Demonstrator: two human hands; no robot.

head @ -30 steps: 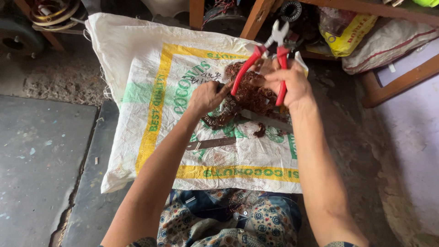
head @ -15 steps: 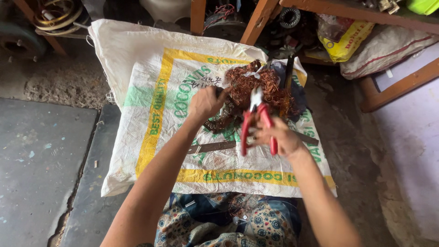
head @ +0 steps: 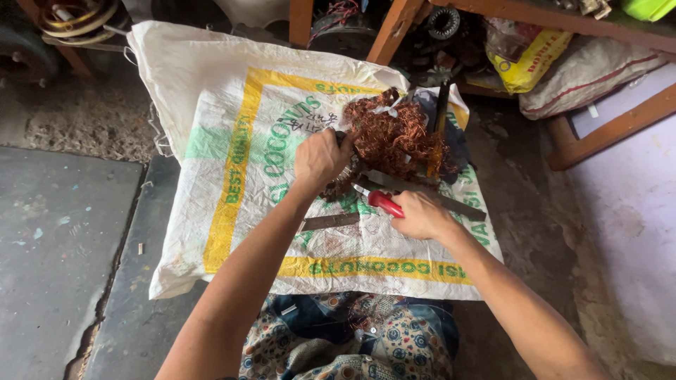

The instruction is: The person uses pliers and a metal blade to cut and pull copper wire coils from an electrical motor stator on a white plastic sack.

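Observation:
A tangled mass of copper wire (head: pixel 391 134) lies on a white woven sack (head: pixel 232 112) with yellow and green print. My left hand (head: pixel 320 158) is closed on a dark round part at the wire's left edge. My right hand (head: pixel 420 214) grips red-handled pliers (head: pixel 377 199), whose jaws point left toward the wire's base. A flat metal blade (head: pixel 329 222) lies on the sack just below my left hand. A longer metal strip (head: pixel 451 200) runs beside my right hand.
Wooden legs (head: pixel 391 28) of a bench stand behind the sack, with a yellow bag (head: pixel 528 60) and a grey sack (head: pixel 591 70) under it. Coiled wire (head: pixel 74 17) lies at top left. A concrete slab (head: pixel 56 253) is at left. Patterned cloth (head: pixel 352 338) covers my lap.
My right hand brought the pliers down from above the wire to the sack, low beside the wire. My left hand kept its hold at the wire's left edge.

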